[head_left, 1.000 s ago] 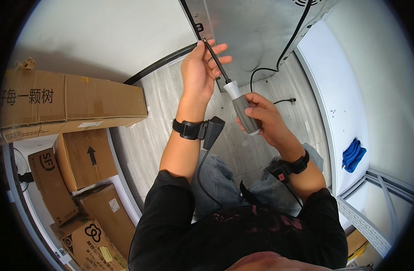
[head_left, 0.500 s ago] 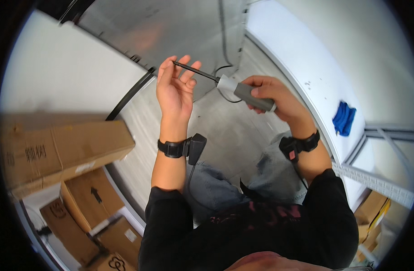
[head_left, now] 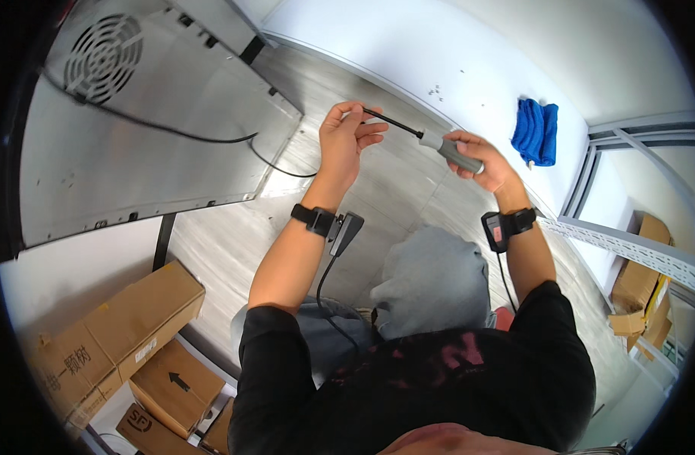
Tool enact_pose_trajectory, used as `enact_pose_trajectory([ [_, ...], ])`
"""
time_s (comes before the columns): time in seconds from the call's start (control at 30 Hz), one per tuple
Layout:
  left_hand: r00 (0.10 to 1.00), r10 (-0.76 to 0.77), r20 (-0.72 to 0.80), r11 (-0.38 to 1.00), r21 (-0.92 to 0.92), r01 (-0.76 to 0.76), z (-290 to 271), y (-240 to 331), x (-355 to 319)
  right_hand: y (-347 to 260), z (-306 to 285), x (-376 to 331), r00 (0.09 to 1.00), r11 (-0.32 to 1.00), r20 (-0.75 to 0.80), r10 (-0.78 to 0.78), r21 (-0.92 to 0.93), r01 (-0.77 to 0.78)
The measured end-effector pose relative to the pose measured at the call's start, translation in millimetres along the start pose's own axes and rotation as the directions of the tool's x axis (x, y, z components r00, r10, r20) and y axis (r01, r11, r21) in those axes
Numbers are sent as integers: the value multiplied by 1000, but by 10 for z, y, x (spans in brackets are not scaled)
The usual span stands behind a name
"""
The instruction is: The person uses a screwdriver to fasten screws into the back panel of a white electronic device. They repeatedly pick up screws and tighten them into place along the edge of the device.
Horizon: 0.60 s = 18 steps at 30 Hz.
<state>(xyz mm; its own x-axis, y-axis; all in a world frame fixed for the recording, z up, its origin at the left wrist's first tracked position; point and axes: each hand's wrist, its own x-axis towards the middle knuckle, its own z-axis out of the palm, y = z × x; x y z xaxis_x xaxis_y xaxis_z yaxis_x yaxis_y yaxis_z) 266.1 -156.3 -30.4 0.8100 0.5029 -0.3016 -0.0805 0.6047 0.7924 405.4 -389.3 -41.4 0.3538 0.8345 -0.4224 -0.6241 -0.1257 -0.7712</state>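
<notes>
A screwdriver [head_left: 432, 141] with a two-tone grey handle and a long black shaft is held level in front of me, its tip pointing left. My right hand [head_left: 490, 164] is wrapped round the handle. At the other end, my left hand [head_left: 344, 144] pinches the shaft's tip between thumb and index finger, its other fingers spread apart. Whether a screw or bit sits at the tip is hidden by those fingers. Black straps with small devices are on both wrists.
A metal cabinet panel [head_left: 173, 163] with a round vent and a black cable [head_left: 165, 132] stands at left. Along the right runs a white surface [head_left: 363, 53] bearing tiny screw-like pieces [head_left: 436, 92] and a blue cloth [head_left: 535, 133]. Cardboard boxes [head_left: 124, 341] lie lower left.
My view has turned right, so the metal panel now shows farther left. Both hands and the screwdriver have moved toward the white surface, the left still at the tip.
</notes>
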Motion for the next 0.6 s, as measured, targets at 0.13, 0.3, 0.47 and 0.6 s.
enact_pose_trajectory([
  [0.13, 974, -222, -55, 966, 126, 227, 192, -588, 386, 449, -530, -131, 996, 979, -86, 36, 202, -18],
  [0.3, 938, -339, -80, 912, 219, 348, 450, -1048, 783, 769, -922, -219, 973, 951, -229, 34, 307, 38],
  [0.47, 921, -375, -108, 864, 318, 390, 684, -1294, 1201, 774, -1138, -245, 924, 966, -383, -22, 229, 118],
  [0.6, 947, -201, -249, 879, 380, 287, 634, -1309, 1490, 834, -1323, -393, 886, 962, -459, -62, 209, 176],
])
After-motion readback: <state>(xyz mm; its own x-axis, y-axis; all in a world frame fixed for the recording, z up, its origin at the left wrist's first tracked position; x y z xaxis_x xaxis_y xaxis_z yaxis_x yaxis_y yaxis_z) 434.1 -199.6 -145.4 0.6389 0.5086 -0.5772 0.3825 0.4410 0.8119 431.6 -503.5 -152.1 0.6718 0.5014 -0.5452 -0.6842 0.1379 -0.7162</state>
